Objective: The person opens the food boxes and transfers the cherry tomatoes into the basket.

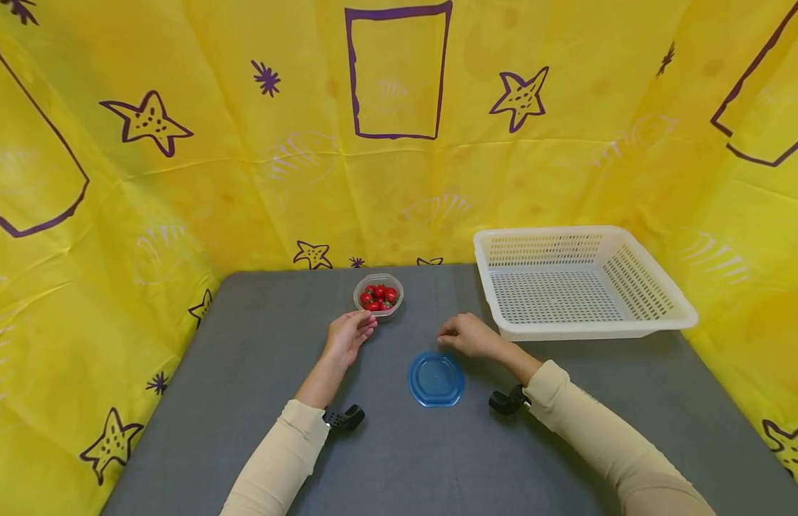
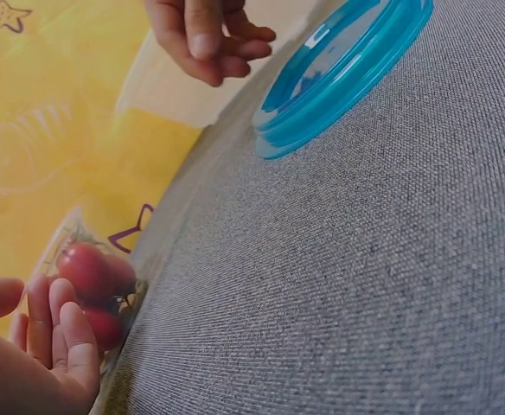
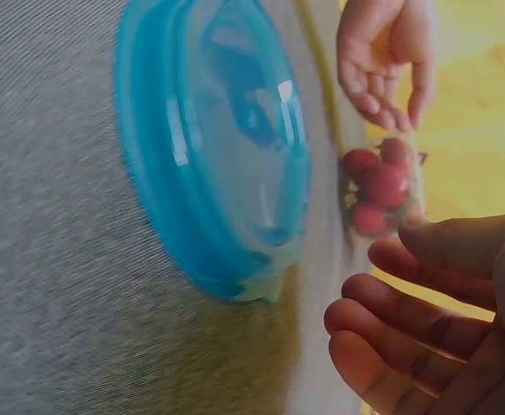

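A small clear plastic tub (image 1: 378, 279) of cherry tomatoes (image 1: 381, 292) stands at the back middle of the table. My left hand (image 1: 351, 334) is at the tub's near left side, fingertips right by its rim and relaxed; it overlaps the tomatoes (image 2: 86, 270) in the left wrist view. Flat on the table in front lies a round blue lid (image 1: 436, 380) with a translucent middle. Just beyond the lid's far right edge hovers my right hand (image 1: 469, 335), its fingers loosely bent with nothing between them, as the right wrist view shows beside the lid (image 3: 235, 147).
To the right, a large white perforated basket (image 1: 592, 333) sits near the back edge of the grey table (image 1: 244, 401). Yellow cloth (image 1: 399, 179) with purple drawings hangs behind and along both sides.
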